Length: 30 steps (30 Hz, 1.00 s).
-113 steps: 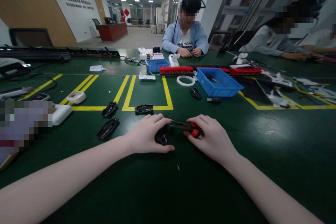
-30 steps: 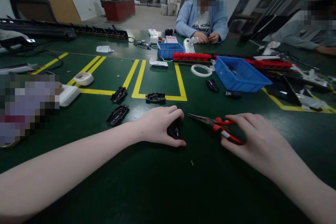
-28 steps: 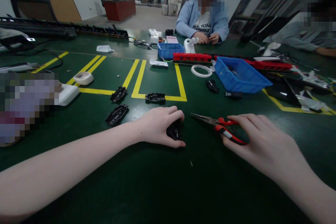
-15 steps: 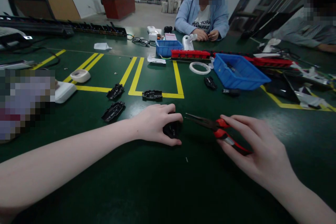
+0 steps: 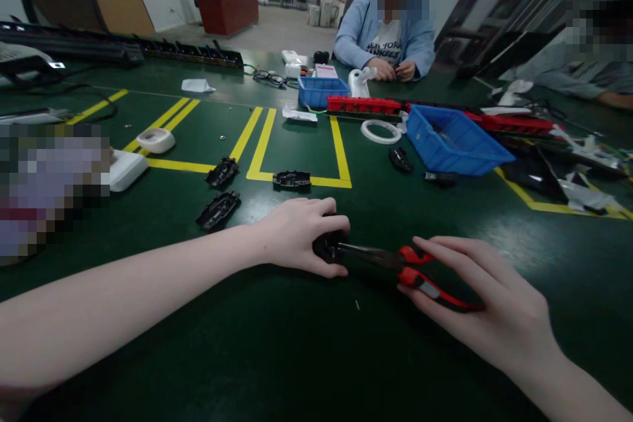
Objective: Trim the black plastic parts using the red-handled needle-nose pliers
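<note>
Since half a second ago the pliers [image 5: 395, 260] have swung in toward the left hand, and their thin tips now reach the small black part [image 5: 326, 247]; before, they pointed clear of it. The right hand [image 5: 487, 306] has its grip closed over the red handles, fingers laid along them. The left hand [image 5: 297, 237] has its grip wrapped tight round the black part, pressing it down on the table [image 5: 297, 356], thumb at the near side.

Just beyond the left grip lie three more black housings: one [image 5: 291, 179] on the yellow line, two [image 5: 218, 209] to the left of it. Further out from the right grip stand a blue bin [image 5: 455, 142], a white ring [image 5: 380, 131] and a black piece [image 5: 398, 159] beside them, then a red strip [image 5: 363, 104] and a smaller blue tray [image 5: 321, 91].

Across the table a person in a light blue jacket [image 5: 386, 33] wears a white shirt printed "YANKEES" under a line too small to read.

The table is dark green with yellow tape boxes [image 5: 341, 145]. Behind it is an open hall with ceiling lights, a red reception desk [image 5: 228, 12] and a white wall whose lettering is illegible.
</note>
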Available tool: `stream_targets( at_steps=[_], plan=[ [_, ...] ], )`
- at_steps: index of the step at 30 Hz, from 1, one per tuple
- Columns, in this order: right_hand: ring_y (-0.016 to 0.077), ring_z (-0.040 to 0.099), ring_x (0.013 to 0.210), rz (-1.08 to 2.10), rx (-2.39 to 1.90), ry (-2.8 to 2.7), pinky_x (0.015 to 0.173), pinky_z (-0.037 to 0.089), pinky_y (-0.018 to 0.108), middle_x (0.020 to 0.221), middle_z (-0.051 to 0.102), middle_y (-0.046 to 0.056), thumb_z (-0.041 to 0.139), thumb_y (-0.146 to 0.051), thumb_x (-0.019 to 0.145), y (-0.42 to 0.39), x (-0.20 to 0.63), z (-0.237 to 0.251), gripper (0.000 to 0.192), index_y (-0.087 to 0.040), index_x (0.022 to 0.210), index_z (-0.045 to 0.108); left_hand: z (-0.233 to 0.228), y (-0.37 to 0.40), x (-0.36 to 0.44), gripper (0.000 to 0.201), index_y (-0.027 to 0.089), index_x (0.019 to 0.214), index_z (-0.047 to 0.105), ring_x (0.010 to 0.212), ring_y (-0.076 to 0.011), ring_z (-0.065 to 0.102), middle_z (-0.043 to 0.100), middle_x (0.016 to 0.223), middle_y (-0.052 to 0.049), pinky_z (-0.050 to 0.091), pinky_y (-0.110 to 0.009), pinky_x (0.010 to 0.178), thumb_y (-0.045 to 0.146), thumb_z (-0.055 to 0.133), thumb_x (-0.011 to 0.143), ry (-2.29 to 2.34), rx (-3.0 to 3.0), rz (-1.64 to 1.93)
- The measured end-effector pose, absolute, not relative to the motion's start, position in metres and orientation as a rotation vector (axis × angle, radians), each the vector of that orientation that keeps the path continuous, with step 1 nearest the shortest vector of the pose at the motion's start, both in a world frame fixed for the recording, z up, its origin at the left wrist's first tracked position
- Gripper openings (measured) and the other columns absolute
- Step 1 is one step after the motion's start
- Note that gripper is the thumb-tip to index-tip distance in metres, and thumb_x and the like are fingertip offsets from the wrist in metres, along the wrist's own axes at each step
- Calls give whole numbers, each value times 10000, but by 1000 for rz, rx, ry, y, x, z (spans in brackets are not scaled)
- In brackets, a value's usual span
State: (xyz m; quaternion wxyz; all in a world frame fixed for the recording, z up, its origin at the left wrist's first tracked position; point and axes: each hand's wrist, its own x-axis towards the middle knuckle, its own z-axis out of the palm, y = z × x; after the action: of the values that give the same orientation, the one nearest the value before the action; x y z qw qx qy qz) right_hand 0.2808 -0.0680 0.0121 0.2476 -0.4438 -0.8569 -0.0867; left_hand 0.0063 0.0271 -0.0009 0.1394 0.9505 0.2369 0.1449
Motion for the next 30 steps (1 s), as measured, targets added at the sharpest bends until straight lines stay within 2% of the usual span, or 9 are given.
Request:
stream_targets(
  at_steps=[14, 25, 30],
  plan=[
    [245, 651, 943, -37, -1249, -2348, 764, 569, 407, 1113, 620, 95, 607, -336, 885, -67, 280, 5, 369, -244, 1238, 545, -1, 26, 6, 480, 199, 1094, 590, 782, -170, 550, 539, 986, -44, 401, -262, 613, 578, 636, 804, 658, 2762, 416],
    [225, 647, 942, -97, -1211, -2423, 731, 576, 358, 1105, 638, 107, 629, -374, 874, -65, 281, 0, 416, -199, 1241, 544, -2, 27, 6, 500, 206, 1116, 584, 794, -180, 554, 539, 998, -50, 416, -272, 623, 603, 614, 813, 659, 2775, 410],
    [227, 651, 970, -136, -1178, -2450, 764, 573, 362, 1141, 653, 117, 628, -359, 875, -65, 279, 1, 419, -177, 1240, 530, -2, 26, 6, 495, 206, 1106, 592, 789, -181, 558, 546, 1003, -52, 412, -270, 615, 604, 610, 812, 677, 2781, 400]
  ],
)
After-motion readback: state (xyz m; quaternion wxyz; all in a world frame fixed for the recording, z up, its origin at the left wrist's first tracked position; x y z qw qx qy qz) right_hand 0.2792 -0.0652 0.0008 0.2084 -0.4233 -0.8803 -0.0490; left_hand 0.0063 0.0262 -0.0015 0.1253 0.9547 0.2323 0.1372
